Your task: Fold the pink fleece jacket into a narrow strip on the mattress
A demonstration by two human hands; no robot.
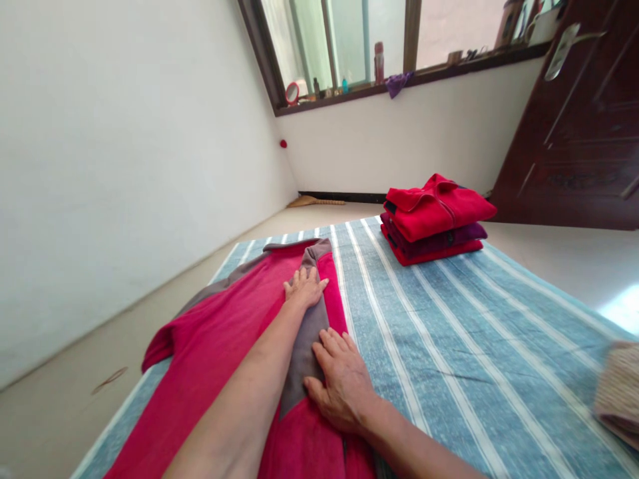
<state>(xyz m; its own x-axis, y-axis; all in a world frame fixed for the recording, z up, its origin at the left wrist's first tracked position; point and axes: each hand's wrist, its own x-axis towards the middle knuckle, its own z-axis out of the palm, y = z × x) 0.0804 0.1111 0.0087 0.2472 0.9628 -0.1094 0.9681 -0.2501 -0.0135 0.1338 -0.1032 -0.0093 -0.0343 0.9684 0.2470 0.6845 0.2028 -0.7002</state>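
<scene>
A crimson jacket (224, 339) with grey panels lies spread along the left part of the bed. Its right side looks folded inward, with the grey strip running lengthwise on top. My left hand (305, 287) rests flat on that strip near the collar, fingers spread. Closer to me, my right hand (342, 379) lies on the grey and crimson cloth at the jacket's right edge, its fingers stretched out and thumb apart. Neither hand grips the fabric. The jacket's lower end runs out of view beneath my forearms.
A pile of folded red and purple clothes (436, 219) sits at the bed's far right corner. White stripes cross the blue bedsheet (449, 332). A beige knitted item (619, 392) lies at the right edge. Beyond are a windowsill with bottles, a brown door (579, 133) and a white wall.
</scene>
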